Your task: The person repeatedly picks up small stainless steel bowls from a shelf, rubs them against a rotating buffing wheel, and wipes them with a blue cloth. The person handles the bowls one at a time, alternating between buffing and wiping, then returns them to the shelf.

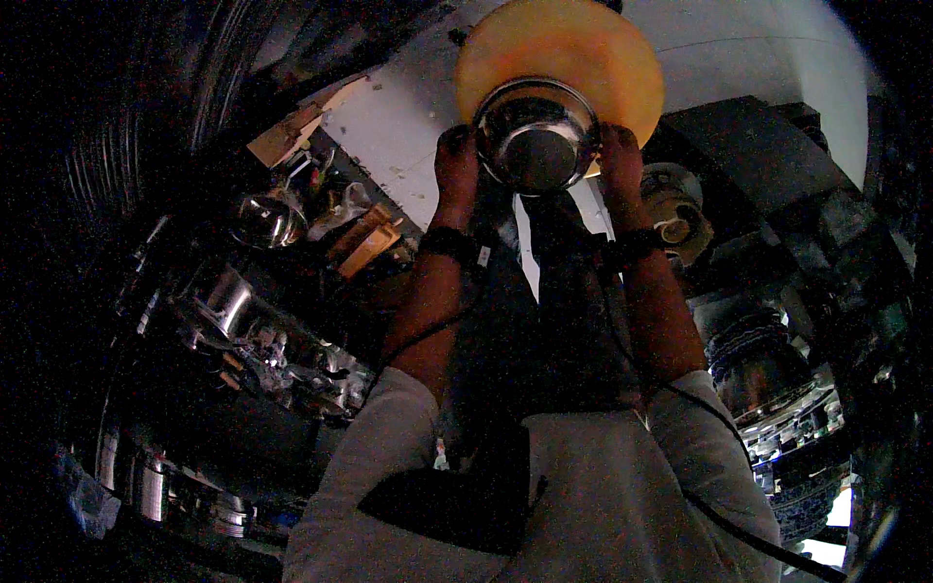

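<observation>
A shiny steel bowl [537,136] is held in front of me, its rim gripped from both sides. My left hand [458,160] is closed at the bowl's left edge, and my right hand [620,160] is closed at its right edge. Both hands are dim, so single fingers are hard to make out. Just beyond the bowl, and partly covered by it, is a large round orange-yellow disc-like thing [622,68]. Whether the bowl touches it, I cannot tell. Dark bands with cables sit on both wrists.
To the left are a rounded shiny metal vessel [269,220], brown wooden pieces [366,241] and a large steel pot [228,299]. On the right stand pale round vessels [675,222] beside a dark boxy shape [743,146]. Pale floor [389,141] shows ahead. Light is poor.
</observation>
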A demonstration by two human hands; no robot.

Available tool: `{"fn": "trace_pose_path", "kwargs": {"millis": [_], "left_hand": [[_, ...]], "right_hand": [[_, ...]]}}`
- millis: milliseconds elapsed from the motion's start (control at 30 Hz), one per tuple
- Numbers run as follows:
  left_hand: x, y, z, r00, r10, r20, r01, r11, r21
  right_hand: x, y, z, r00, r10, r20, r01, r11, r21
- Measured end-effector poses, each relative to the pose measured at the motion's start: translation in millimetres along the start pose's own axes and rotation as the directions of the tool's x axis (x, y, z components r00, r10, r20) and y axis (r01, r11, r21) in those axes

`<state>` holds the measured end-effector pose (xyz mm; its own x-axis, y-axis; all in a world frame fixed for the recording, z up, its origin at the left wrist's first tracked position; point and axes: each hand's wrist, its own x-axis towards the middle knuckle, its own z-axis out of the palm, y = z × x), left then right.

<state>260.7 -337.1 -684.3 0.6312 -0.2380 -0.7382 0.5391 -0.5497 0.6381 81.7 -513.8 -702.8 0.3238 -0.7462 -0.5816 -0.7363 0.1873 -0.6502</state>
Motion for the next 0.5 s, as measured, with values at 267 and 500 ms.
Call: {"fn": "trace_pose_path", "kwargs": {"millis": [267, 500], "left_hand": [[-11.8, 9.1, 15.5, 0.981, -0.004, 0.194, 0.065, 0.949, -0.31], [-47.5, 37.3, 14.5, 0.977, 0.122, 0.173, -0.085, 0.975, -0.206]], "right_hand": [[-28.1, -41.0, 11.3, 0.947, -0.309, -0.093, 0.267, 0.913, -0.31], [-61.6, -125.2, -12.8, 0.963, 0.262, 0.065, -0.263, 0.858, 0.441]]}}
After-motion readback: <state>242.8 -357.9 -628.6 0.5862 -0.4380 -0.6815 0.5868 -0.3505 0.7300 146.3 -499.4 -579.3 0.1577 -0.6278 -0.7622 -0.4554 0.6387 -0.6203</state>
